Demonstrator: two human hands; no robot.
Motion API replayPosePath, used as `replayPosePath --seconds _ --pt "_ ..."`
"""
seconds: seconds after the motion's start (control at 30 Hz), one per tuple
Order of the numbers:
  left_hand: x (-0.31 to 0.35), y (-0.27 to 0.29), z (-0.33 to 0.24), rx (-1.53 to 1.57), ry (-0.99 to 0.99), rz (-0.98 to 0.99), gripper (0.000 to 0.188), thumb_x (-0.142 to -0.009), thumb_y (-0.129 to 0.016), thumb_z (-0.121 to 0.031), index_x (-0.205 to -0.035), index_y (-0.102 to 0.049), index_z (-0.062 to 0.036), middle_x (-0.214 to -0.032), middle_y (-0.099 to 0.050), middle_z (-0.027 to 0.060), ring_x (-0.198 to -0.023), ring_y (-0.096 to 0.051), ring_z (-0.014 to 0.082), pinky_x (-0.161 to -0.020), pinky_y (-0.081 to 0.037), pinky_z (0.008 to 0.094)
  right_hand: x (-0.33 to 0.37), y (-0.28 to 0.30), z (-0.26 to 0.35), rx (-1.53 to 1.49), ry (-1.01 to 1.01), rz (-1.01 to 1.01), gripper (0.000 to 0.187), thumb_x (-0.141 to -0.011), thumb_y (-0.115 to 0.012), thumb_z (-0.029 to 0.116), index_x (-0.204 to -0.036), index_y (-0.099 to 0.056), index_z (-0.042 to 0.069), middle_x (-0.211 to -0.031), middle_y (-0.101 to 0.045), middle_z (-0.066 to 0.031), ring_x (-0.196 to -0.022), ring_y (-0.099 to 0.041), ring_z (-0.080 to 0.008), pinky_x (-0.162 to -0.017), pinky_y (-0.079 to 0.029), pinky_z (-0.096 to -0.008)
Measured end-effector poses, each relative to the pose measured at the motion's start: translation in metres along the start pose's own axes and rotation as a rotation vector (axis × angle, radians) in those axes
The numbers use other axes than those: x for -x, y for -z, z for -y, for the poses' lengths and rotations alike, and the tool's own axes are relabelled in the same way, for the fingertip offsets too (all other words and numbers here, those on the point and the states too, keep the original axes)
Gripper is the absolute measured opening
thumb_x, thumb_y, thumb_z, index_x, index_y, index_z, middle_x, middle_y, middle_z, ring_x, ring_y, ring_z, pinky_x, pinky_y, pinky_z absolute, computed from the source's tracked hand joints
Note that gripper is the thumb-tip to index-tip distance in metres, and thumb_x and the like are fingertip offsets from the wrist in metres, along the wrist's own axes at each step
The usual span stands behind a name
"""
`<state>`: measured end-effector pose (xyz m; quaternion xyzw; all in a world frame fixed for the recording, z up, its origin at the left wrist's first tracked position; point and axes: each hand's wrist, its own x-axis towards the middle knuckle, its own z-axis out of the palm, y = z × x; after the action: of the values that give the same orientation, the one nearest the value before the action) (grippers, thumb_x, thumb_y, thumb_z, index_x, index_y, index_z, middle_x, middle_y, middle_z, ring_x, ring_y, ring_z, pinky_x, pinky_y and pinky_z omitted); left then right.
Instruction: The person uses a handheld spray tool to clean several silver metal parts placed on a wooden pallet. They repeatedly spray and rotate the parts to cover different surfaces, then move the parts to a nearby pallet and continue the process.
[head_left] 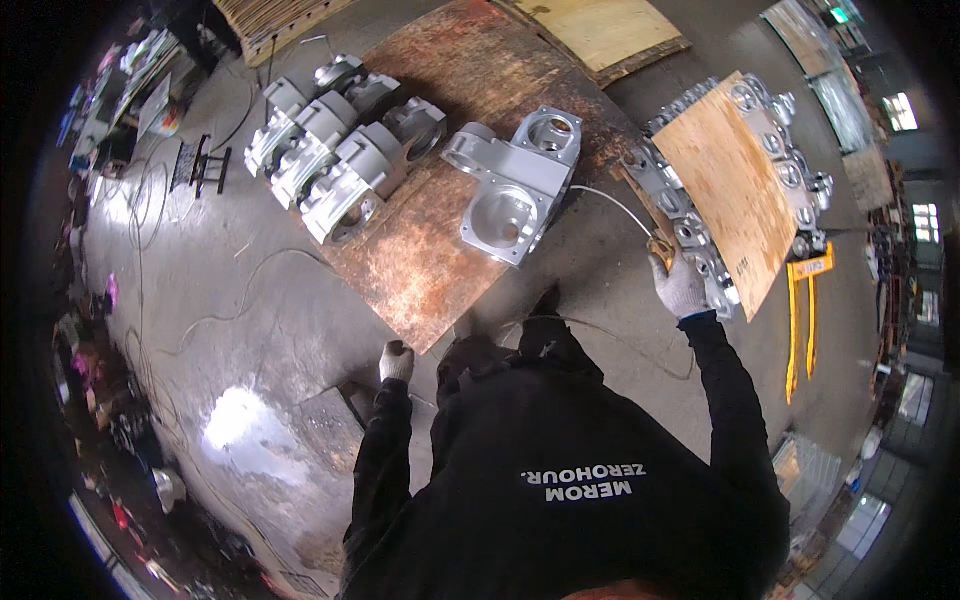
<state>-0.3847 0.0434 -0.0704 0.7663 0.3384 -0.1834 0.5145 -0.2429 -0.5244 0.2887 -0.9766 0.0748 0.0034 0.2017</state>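
Observation:
My right hand (pixel 682 288), in a pale knitted glove, is closed around a brass-coloured blow gun (pixel 660 250). Its long, thin, pale nozzle curves left, and the tip ends beside a grey metal casting (pixel 535 168). That casting has round bores and square flanges and lies on a rust-stained worktable (pixel 410 290). Close to the table's near corner, my left hand (pixel 397 362) hangs gloved with its fingers curled. Whatever those fingers may hold is hidden. Several similar castings (pixel 340 160) stand grouped at the table's left side.
On the right, a plywood sheet (pixel 725 180) lies over more metal castings (pixel 690 232). A yellow pallet-jack handle (pixel 800 320) is beyond them. Thin hoses (pixel 250 270) trail across the floor at left. A small dark stand (pixel 200 168) is there too. Another wooden board (pixel 600 35) lies at the back.

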Motion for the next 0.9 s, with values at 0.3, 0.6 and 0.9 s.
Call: replayPosePath --seconds 0.3,0.6,0.9 --pt "-0.014 0.009 -0.007 -0.106 0.112 0.231 0.059 -0.073 -0.061 0.014 -0.128 -0.049 -0.0039 -0.126 -0.05 0.0159 -0.101 -0.062 0.0305 -0.069 -0.062 0.0414 0.083 -0.058 -0.025 -0.131 -0.269 0.067 0.039 -0.091 -0.063 0.037 -0.101 -0.064 -0.001 -0.08 -0.066 -0.0259 -0.075 -0.067 -0.0386 -0.064 -0.052 -0.0446" --pt "0.023 0.004 -0.062 -0.455 -0.189 0.219 0.045 -0.08 -0.054 -0.005 -0.125 -0.054 -0.0044 -0.12 -0.061 0.0213 -0.113 -0.058 0.0354 -0.094 -0.049 0.0408 0.163 -0.121 -0.002 -0.929 -0.884 0.224 0.033 -0.096 -0.056 0.042 -0.09 -0.054 0.01 -0.054 -0.045 -0.0005 -0.038 -0.046 -0.0114 -0.035 -0.041 -0.0296" --pt "-0.011 0.029 -0.136 -0.698 -0.345 0.274 0.043 -0.082 -0.059 -0.014 -0.123 -0.055 -0.0033 -0.12 -0.063 0.0196 -0.112 -0.06 0.0336 -0.096 -0.048 0.0398 0.186 -0.164 0.029 -1.194 -0.912 0.086 0.034 -0.1 -0.05 0.039 -0.081 -0.051 0.011 -0.056 -0.042 0.003 -0.039 -0.042 -0.0075 -0.037 -0.033 -0.0262"
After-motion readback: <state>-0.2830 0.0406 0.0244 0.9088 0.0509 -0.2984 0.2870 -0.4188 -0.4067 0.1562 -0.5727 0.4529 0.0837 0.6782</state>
